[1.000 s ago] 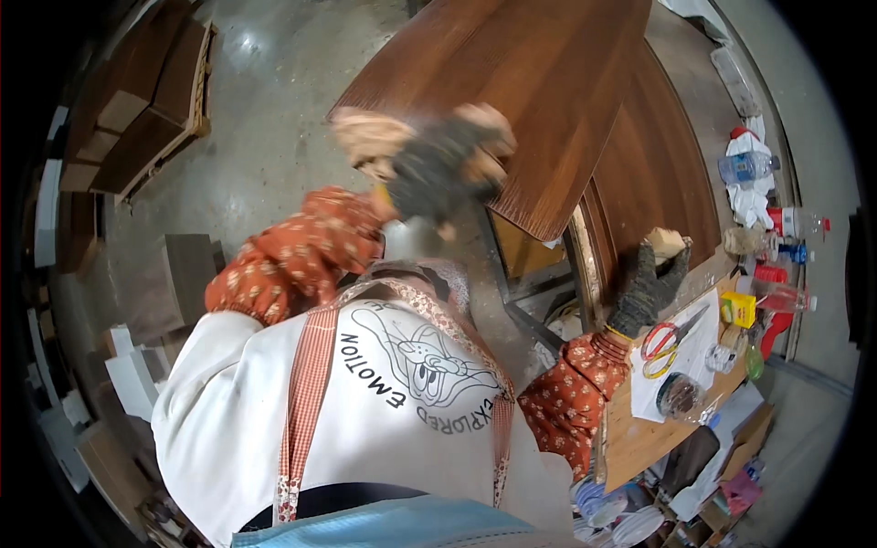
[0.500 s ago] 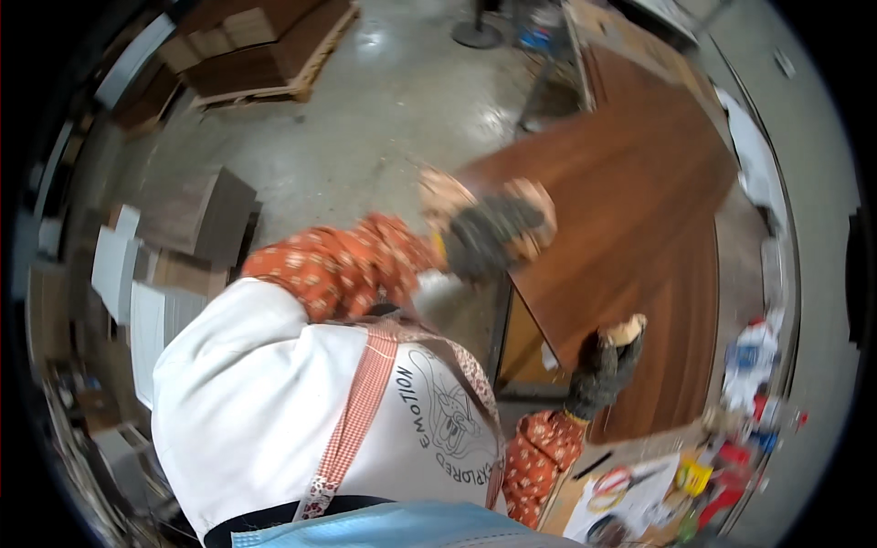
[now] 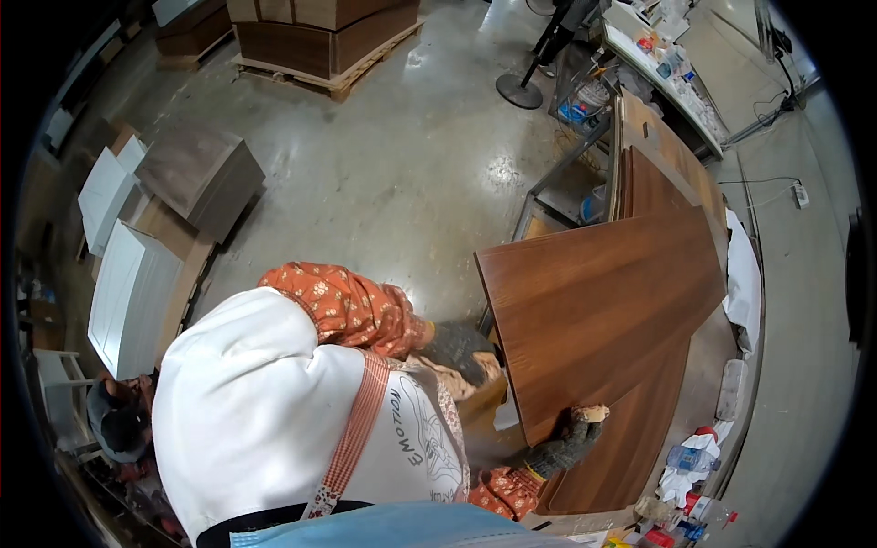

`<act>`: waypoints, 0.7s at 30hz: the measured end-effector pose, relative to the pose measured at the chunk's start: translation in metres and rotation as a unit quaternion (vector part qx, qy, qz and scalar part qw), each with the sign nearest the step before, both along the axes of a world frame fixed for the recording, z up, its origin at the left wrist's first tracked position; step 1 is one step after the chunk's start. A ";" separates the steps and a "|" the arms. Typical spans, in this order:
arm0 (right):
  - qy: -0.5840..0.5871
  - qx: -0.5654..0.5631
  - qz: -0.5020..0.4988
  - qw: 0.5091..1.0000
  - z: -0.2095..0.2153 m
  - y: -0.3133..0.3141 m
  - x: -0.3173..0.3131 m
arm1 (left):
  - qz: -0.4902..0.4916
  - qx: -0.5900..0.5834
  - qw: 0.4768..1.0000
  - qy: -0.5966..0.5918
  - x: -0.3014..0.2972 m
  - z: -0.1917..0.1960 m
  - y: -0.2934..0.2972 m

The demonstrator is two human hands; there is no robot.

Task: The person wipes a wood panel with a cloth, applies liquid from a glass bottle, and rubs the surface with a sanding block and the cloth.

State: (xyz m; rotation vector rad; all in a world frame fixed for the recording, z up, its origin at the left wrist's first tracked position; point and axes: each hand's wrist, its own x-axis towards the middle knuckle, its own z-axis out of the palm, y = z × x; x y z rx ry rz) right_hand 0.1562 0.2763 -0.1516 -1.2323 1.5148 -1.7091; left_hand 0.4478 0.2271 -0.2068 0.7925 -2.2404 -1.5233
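My left hand [image 3: 461, 354], in a dark grey glove, is closed on a crumpled tan cloth [image 3: 449, 376] in front of my apron, left of the workbench. A brown wood-grain panel [image 3: 603, 306] lies at an angle over another brown panel [image 3: 630, 438]. At the near corner of the upper panel, my right hand [image 3: 568, 440], also gloved with pale fingertips showing, is curled round its edge. The underside of that grip is hidden. Orange patterned sleeves cover both my forearms.
Bottles and packets [image 3: 685, 511] lie along the bench's right side, beside white sheeting [image 3: 742, 283]. Grey and white boxes [image 3: 137, 292] stand at left, near another person [image 3: 119, 420]. A loaded pallet [image 3: 338, 78] is far left; a round stand base [image 3: 519, 91] stands on the floor.
My left hand has drawn back off the upper panel toward my body with the cloth. My right hand stays at the panel's near corner. The view has shifted.
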 end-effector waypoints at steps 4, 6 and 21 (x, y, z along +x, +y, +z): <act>-0.013 0.044 0.019 0.999 -0.010 -0.008 0.049 | 0.019 0.077 0.994 -0.069 0.023 0.079 0.002; -0.005 0.021 -0.047 0.999 -0.026 -0.009 0.097 | 0.070 0.094 0.993 -0.019 0.032 0.037 -0.001; -0.199 0.148 0.421 0.872 0.056 -0.138 0.313 | 0.161 0.536 0.770 0.308 0.230 -0.053 -0.103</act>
